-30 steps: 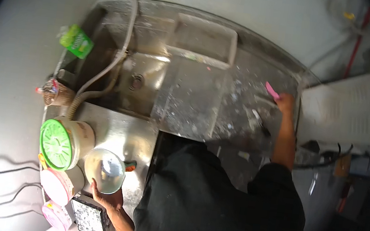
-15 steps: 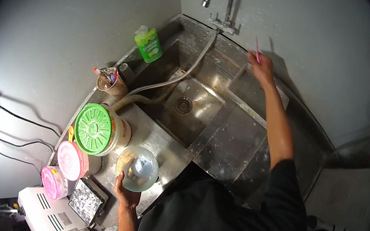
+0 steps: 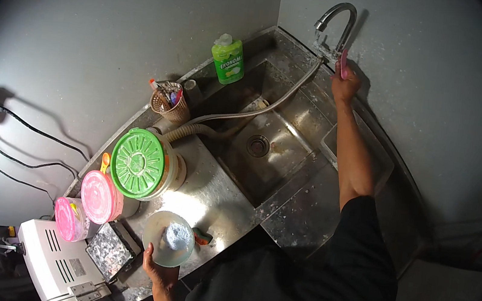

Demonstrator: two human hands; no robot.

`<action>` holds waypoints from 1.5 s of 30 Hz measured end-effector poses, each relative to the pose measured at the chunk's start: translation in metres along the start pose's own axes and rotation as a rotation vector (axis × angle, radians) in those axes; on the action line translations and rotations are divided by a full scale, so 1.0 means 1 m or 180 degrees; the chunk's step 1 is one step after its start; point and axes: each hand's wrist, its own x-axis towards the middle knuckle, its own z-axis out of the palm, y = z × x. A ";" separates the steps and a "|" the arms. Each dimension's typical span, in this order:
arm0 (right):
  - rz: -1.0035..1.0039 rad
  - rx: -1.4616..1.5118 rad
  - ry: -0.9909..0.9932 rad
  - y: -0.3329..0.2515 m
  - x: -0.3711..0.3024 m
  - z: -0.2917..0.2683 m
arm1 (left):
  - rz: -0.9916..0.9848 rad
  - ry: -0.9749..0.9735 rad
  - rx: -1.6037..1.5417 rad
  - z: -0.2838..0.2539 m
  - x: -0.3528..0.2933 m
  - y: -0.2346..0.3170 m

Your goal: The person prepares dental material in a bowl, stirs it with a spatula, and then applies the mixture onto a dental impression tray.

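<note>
My left hand (image 3: 159,269) grips the rim of a translucent bowl (image 3: 151,237) above the metal counter. A heap of whitish powder (image 3: 176,236) lies in the bowl. At the far right, my right hand (image 3: 345,86) is closed on a thin pink utensil (image 3: 344,65), whose exact kind I cannot make out. This hand is beside the base of the curved chrome tap (image 3: 349,28); whether its fingers touch the tap's handle is hidden. A grey hose (image 3: 287,99) runs from the tap base across the sink (image 3: 233,162).
Left of the sink stand a green soap bottle (image 3: 228,62), a woven cup of tools (image 3: 169,104), a green-lidded tub (image 3: 138,162) and two pink-lidded tubs (image 3: 98,197). A white machine (image 3: 56,260) sits at the near left. An orange-and-dark handle (image 3: 202,237) lies by the bowl.
My right hand has gone from the wall right of the tap to the tap base, pink utensil still in it. The view has shifted; my left hand still holds the bowl.
</note>
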 end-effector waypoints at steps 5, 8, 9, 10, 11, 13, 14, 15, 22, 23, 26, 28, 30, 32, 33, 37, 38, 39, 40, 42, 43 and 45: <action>-0.0403 -0.0097 0.0202 0.003 -0.009 -0.004 | -0.0087 -0.0169 0.0140 0.013 0.010 -0.001; -0.0469 -0.0548 0.0264 0.009 -0.045 0.011 | -0.0057 -0.0328 0.0275 0.028 0.014 -0.002; -0.0050 -0.0113 -0.0179 0.013 -0.062 0.021 | -0.0078 -0.0348 0.0281 0.028 0.018 -0.004; 0.0881 0.0519 -0.0829 -0.014 -0.082 0.036 | -0.0088 -0.0360 0.0270 0.021 0.019 -0.005; 0.1820 0.1146 -0.1479 -0.042 -0.096 0.048 | -0.0098 -0.0370 0.0262 0.016 0.020 -0.006; 0.2248 0.1759 -0.1476 -0.053 -0.090 0.055 | -0.0203 -0.0453 0.0297 0.026 0.025 -0.008; 0.2654 0.2391 -0.1484 -0.055 -0.084 0.057 | -0.0285 -0.0521 0.0316 0.035 0.030 -0.010; 0.2671 0.2390 -0.1495 -0.054 -0.078 0.057 | -0.0285 -0.0501 0.0318 0.041 0.035 -0.012; -0.0782 -0.1428 -0.0180 -0.021 -0.040 -0.003 | -0.0550 -0.0835 0.0339 0.105 0.084 -0.032; -0.1018 -0.1427 0.0817 -0.027 -0.028 -0.014 | -0.0666 -0.0851 0.0344 0.119 0.092 -0.036; -0.1182 -0.1550 0.0393 -0.022 0.018 -0.022 | -0.0819 -0.0974 0.0224 0.143 0.106 -0.039; -0.1038 -0.1770 -0.0413 0.005 0.028 -0.025 | -0.0876 -0.1045 0.0220 0.159 0.120 -0.046; -0.1040 -0.1737 -0.0353 0.019 0.033 -0.024 | -0.0844 -0.1094 0.0291 0.171 0.134 -0.055; -0.1154 -0.1567 -0.0297 0.020 0.031 -0.023 | -0.0813 -0.1089 0.0360 0.178 0.140 -0.059; -0.1154 -0.1563 -0.0294 0.020 0.032 -0.023 | -0.0793 -0.1089 0.0426 0.182 0.143 -0.061; -0.1166 -0.1658 -0.0235 0.013 0.029 -0.021 | -0.0870 -0.1134 0.0346 0.196 0.155 -0.066; -0.1187 -0.1616 -0.0228 0.012 0.029 -0.021 | -0.0878 -0.1180 0.0391 0.203 0.158 -0.068; -0.1187 -0.1622 -0.0220 0.012 0.030 -0.022 | -0.0885 -0.1225 0.0435 0.210 0.162 -0.070; -0.1116 -0.1651 -0.0252 0.008 0.029 -0.022 | -0.0883 -0.1219 0.0431 0.217 0.168 -0.074; -0.1053 -0.1674 -0.0284 0.006 0.029 -0.019 | -0.1022 -0.1269 0.0109 0.232 0.183 -0.083; -0.1079 -0.1568 -0.0227 0.011 0.030 -0.022 | -0.1045 -0.1284 0.0105 0.242 0.192 -0.090; -0.1127 -0.1460 -0.0173 0.014 0.033 -0.023 | -0.0958 -0.1424 0.0110 0.258 0.211 -0.102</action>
